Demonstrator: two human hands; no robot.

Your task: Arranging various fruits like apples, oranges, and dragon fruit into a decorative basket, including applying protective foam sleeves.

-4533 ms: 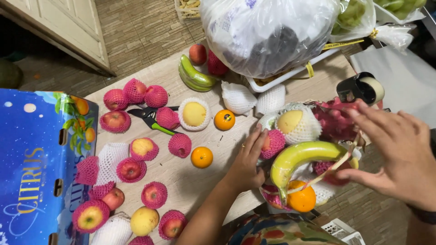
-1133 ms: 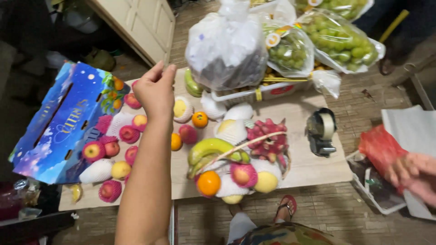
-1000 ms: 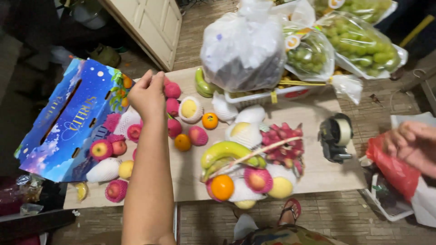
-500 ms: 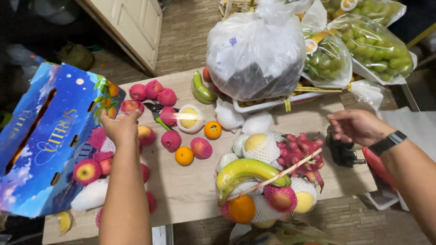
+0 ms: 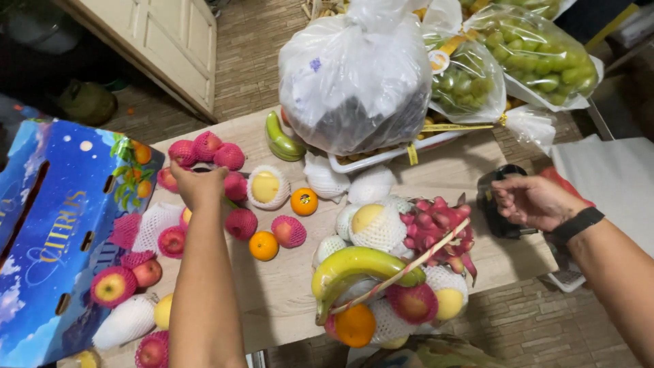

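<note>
The fruit basket (image 5: 392, 272) sits at the near edge of the wooden table (image 5: 286, 293), heaped with a banana (image 5: 361, 266), an orange (image 5: 354, 326), netted pears and a red dragon fruit (image 5: 443, 225), with a thin handle slanting over the pile.

Left of the basket, the person's left hand (image 5: 197, 184) comes down among a cluster of apples in pink foam nets (image 5: 208, 146). The fingers curl over something between those apples, but the back of the hand hides it, so I cannot tell whether the hand grips anything or merely rests there. Loose fruit lies between this hand and the basket: a yellow pear in a white net (image 5: 267, 187), two small oranges (image 5: 303, 201) and two more netted apples (image 5: 242, 223).

Right of the basket, the right hand (image 5: 531, 201), a black band on its wrist, closes its fingers on a black tape dispenser (image 5: 501, 204) at the table's far right end. The dispenser lies just beside the basket's dragon fruit, much nearer the right hand than the left.

Beyond the basket stands a big white plastic bag (image 5: 354, 75), with bagged green grapes (image 5: 538, 51) to its right. Left of everything, a blue cardboard box (image 5: 54, 232) leans open, more apples spilling by it.
</note>
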